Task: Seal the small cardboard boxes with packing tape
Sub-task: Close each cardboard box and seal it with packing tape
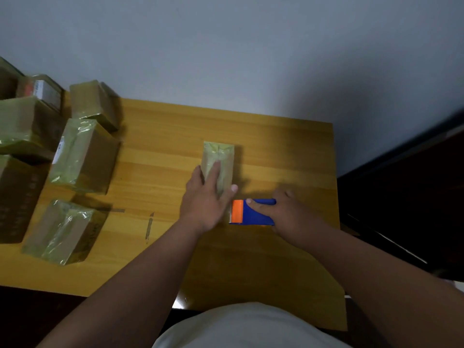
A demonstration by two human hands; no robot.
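A small narrow cardboard box (222,156), wrapped in shiny greenish tape, lies near the middle of the wooden table (288,151). My left hand (208,197) presses flat on the box's near end, with fingers spread over its top and thumb at its right side. My right hand (288,212) grips a blue tape dispenser (253,213) with an orange front, held just beside the box's near right corner. A short piece of tape seems to run from the dispenser to the box.
Several taped cardboard boxes (82,156) are stacked and spread over the table's left side, one near the front (62,229). Two thin tape scraps (149,226) stick to the tabletop. A dark cabinet (401,197) stands to the right; a wall is behind.
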